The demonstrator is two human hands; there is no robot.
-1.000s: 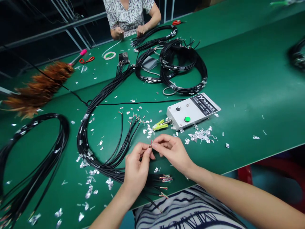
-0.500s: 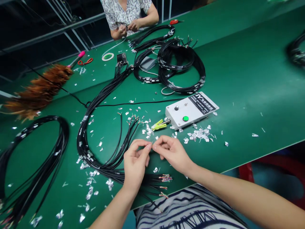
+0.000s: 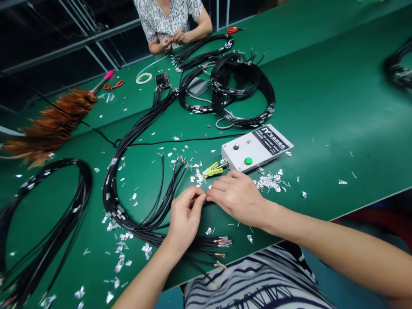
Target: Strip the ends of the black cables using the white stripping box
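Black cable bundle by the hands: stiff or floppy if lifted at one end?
Probably floppy: the black cable bundle lies in loose curves on the green table. Its ends would likely splay, since they fan apart near the left hand.

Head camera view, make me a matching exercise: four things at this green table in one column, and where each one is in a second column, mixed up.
Things
1. feather duster
2. control box
3. tape roll
4. left hand

Places
A. near edge, fingertips pinched, meeting the right hand
B. far left of the table
C. far side, between red scissors and a phone
D. just beyond the right hand, green button on top

Pairs: 1-B, 2-D, 3-C, 4-A
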